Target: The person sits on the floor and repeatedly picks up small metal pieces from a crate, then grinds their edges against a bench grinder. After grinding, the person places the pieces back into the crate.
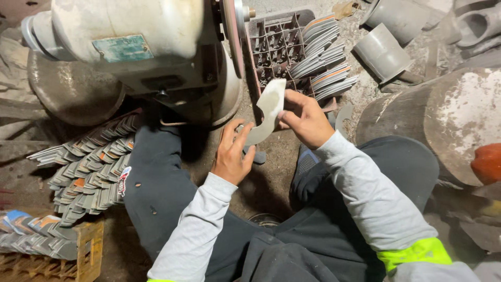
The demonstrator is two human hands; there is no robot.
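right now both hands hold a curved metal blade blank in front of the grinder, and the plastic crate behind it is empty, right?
Not quite: the head view shows the plastic crate partly stacked with flat metal blanks. The rest holds: left hand and right hand hold the curved blade blank before the grinder.

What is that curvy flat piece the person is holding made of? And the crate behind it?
The curved blade blank, held by the left hand and right hand, looks like thin sheet metal: dull grey, matte, with a crisp cut edge. The crate behind it is probably moulded plastic, going by its dark lattice of thin ribs, though dust makes that uncertain.
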